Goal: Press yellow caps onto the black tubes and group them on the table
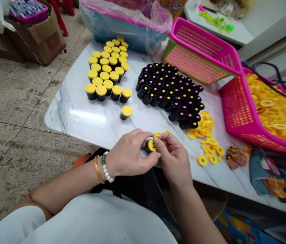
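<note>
My left hand (130,154) and my right hand (172,156) meet at the near edge of the white marble table (82,117). Together they grip a small black tube with a yellow cap (151,145); the left fingers wrap the tube, the right fingertips pinch the cap. A few loose yellow caps (161,133) lie just beyond my fingers. One capped tube (126,112) stands alone ahead of my left hand. Behind it stands a cluster of yellow-capped tubes (108,69). A block of uncapped black tubes (170,91) stands to the right of it.
Loose yellow rings (207,142) are scattered right of my hands. A pink basket of yellow rings (267,112) sits at the right, tilted pink and green baskets (198,51) behind. A bag-lined blue basket (125,20) is at the back, a cardboard box (41,37) on the floor.
</note>
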A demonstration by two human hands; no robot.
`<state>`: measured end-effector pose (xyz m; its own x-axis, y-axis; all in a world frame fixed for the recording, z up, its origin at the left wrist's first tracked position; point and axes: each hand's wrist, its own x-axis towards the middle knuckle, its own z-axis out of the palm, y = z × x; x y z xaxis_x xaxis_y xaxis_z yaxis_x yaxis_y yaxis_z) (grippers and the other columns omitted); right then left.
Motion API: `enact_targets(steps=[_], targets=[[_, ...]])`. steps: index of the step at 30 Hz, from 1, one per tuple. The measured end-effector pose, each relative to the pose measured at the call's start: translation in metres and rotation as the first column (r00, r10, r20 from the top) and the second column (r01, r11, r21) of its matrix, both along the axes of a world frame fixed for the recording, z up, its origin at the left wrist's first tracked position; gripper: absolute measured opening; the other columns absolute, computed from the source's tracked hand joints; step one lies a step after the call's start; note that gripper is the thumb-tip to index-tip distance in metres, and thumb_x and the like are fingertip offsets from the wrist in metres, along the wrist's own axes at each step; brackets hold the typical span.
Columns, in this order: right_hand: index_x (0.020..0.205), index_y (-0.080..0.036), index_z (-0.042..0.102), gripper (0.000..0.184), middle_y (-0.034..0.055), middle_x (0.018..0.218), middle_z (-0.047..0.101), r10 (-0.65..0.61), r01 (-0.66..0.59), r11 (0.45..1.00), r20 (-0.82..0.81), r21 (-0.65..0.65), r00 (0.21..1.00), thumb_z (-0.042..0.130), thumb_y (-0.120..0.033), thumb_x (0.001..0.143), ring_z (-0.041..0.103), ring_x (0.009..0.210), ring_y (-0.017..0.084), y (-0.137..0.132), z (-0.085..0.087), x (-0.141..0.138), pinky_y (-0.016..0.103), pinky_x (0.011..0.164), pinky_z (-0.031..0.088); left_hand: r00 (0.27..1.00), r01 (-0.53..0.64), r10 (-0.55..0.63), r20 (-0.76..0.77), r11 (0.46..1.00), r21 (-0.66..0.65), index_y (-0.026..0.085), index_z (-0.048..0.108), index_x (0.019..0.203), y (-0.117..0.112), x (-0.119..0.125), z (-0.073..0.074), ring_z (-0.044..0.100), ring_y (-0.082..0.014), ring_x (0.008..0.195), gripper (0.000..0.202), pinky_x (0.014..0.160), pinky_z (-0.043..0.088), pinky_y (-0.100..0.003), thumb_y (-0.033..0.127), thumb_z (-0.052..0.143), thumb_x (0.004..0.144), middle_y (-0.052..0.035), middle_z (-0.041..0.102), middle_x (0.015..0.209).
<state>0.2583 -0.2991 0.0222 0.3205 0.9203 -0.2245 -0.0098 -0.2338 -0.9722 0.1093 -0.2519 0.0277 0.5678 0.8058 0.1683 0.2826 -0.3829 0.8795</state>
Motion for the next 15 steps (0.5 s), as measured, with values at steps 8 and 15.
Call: enact_targets(steps=[8,15], targets=[[0.094,-0.023,0.049,0.027,-0.0090,0.056,0.052,0.240,-0.263,0.956,-0.168,-0.128,0.956,0.067,-0.042,0.084,0.050,0.043,0.009,0.007,0.008,0.014,0.020,0.044,0.045,0.973,0.223,-0.180,0.142,0.587,-0.778,0.015,0.067,0.082,0.025,0.005,0.018,0.042,-0.0044,0.039,0.023,0.038,0.033,-0.016,0.025,0.049,0.090,0.0034,0.057,0.059],[0.090,-0.023,0.053,0.027,-0.0101,0.058,0.049,0.152,-0.159,0.987,-0.165,-0.032,0.975,0.073,-0.038,0.079,0.043,0.039,0.005,0.006,0.005,0.007,0.016,0.039,0.040,0.999,0.028,-0.018,0.039,0.963,-0.267,0.016,0.058,0.118,-0.008,0.003,-0.001,0.057,-0.0103,0.056,0.033,0.053,0.047,-0.021,0.026,0.057,0.087,0.0007,0.063,0.072]])
